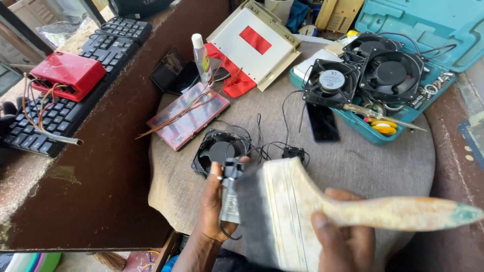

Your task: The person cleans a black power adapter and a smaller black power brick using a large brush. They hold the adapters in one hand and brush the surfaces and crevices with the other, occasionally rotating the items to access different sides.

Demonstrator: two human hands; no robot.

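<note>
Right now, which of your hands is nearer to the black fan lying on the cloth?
Left. The left hand, gripping a small black part, sits just below the black fan. The right hand, holding the paintbrush, is further off to the fan's lower right.

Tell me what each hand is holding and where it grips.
Left hand holds a small black and grey part by its side. Right hand holds a wide paintbrush by the handle's neck, near the ferrule.
</note>
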